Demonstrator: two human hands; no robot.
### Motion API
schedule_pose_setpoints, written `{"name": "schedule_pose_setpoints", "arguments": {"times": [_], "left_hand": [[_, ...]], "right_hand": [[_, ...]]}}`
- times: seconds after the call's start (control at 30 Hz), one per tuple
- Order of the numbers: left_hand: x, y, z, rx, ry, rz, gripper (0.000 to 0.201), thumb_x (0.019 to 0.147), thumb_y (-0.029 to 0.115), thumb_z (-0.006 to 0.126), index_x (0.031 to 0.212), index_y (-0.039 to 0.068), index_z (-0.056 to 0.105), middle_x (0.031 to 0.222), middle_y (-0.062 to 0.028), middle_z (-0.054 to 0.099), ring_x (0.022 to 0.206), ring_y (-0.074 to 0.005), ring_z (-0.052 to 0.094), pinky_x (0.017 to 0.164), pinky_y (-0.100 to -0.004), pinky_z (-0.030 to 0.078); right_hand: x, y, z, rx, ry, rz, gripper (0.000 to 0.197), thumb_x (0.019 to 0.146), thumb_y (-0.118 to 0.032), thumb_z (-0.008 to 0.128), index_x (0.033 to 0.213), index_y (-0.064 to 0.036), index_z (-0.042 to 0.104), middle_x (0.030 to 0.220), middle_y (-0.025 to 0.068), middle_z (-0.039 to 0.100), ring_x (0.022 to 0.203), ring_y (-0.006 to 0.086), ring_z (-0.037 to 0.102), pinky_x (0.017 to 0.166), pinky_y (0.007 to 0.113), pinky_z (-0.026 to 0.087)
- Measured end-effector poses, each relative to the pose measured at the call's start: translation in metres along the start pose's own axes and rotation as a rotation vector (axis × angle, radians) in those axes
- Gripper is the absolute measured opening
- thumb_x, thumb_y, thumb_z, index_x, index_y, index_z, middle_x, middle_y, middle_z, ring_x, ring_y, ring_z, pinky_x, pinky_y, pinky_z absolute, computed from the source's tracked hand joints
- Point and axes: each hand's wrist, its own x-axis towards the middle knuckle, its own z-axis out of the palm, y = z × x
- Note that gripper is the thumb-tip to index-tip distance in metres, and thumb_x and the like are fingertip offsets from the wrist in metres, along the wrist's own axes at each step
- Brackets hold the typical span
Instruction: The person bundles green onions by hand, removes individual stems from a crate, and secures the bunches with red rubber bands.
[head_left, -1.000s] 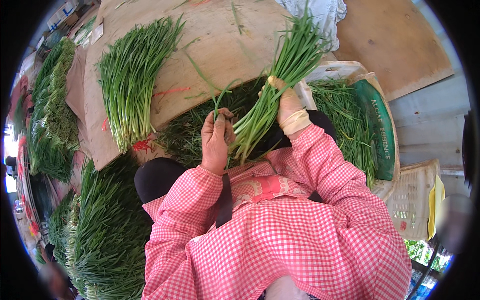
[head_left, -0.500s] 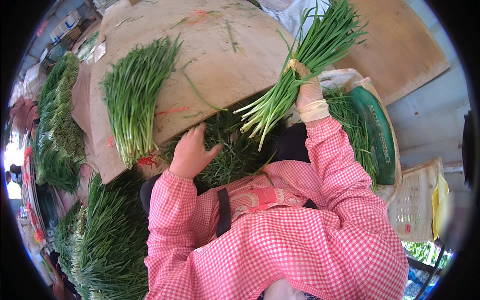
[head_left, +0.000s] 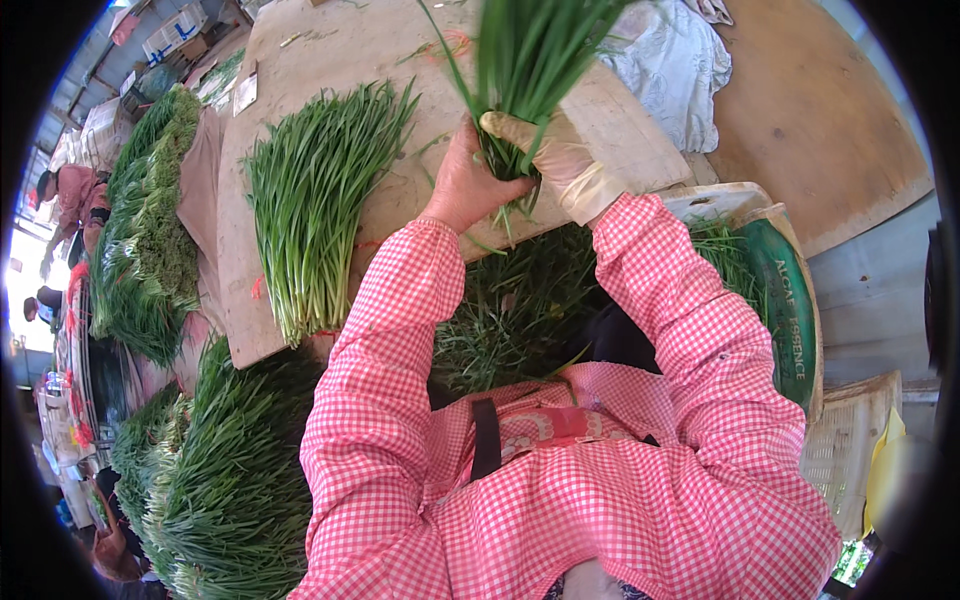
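Both my hands are raised together around a bunch of garlic chives [head_left: 530, 60] in front of me, over the board's near edge. My bare left hand [head_left: 466, 188] wraps the lower part of the bunch from the left, its thumb across the stems. In a pale glove, my right hand [head_left: 550, 160] closes on the bunch from the right. The long green leaves point away and are smeared by motion; the stem ends are mostly hidden by my hands. To the left, a larger heap of garlic chives [head_left: 320, 200] lies on the wooden board [head_left: 290, 60], pale stems toward me.
Loose green trimmings [head_left: 520, 310] lie below the board. Taller piles of greens [head_left: 230, 480] stand at the left. A crate with a green bag [head_left: 790, 320] sits to my right, near a white basket [head_left: 840, 450]. A white cloth [head_left: 670, 70] lies behind. Another person [head_left: 75, 205] is far left.
My left hand has risen from the board's edge and taken hold of the bunch. The right hand has brought the chives leftward and turned them more upright. My view has shifted slightly.
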Motion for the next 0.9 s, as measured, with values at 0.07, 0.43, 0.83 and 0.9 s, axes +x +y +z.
{"name": "schedule_pose_setpoints", "arguments": {"times": [0.07, 0.43, 0.83, 0.9], "left_hand": [[-0.001, -0.005, -0.002, -0.269, 0.016, -0.016, 0.066, 0.061, 0.010, 0.076, 0.117, -0.001, 0.042, 0.106, -0.0118, 0.057, 0.097, -0.0221, 0.056, 0.084, -0.0316, 0.046], [-0.048, -0.003, -0.041, -1.174, 0.385, -0.395, 0.036, 0.079, 0.006, 0.059, 0.113, 0.004, 0.048, 0.088, -0.0098, 0.060, 0.075, -0.0189, 0.060, 0.065, -0.0305, 0.053], [-0.094, -0.006, -0.059, -1.362, 0.471, -0.382, 0.047, 0.079, 0.014, 0.060, 0.123, 0.007, 0.043, 0.073, -0.0051, 0.057, 0.068, -0.0193, 0.057, 0.068, -0.0357, 0.050], [-0.095, -0.008, -0.058, -1.350, 0.449, -0.383, 0.044, 0.079, 0.013, 0.059, 0.120, 0.007, 0.044, 0.075, -0.0059, 0.057, 0.069, -0.0192, 0.057, 0.067, -0.0353, 0.049]], "right_hand": [[0.008, 0.004, 0.008, -0.131, -0.120, 0.148, 0.076, 0.058, -0.040, 0.081, 0.115, 0.0001, 0.050, 0.101, 0.0133, 0.061, 0.093, 0.0225, 0.058, 0.086, 0.031, 0.045], [-0.014, -0.070, 0.047, -0.204, -0.338, 0.035, 0.068, 0.078, -0.030, 0.066, 0.127, 0.0032, 0.034, 0.118, 0.0178, 0.050, 0.113, 0.0282, 0.045, 0.098, 0.033, 0.035], [-0.141, -0.030, -0.036, -1.154, -0.650, 0.457, 0.030, 0.091, -0.029, 0.042, 0.088, -0.0030, 0.057, 0.066, 0.0087, 0.060, 0.062, 0.0213, 0.059, 0.058, 0.032, 0.047], [-0.143, -0.044, -0.040, -0.860, -0.457, 0.318, 0.030, 0.091, -0.031, 0.043, 0.088, -0.0043, 0.055, 0.068, 0.0110, 0.059, 0.065, 0.0276, 0.059, 0.060, 0.035, 0.045]]}}
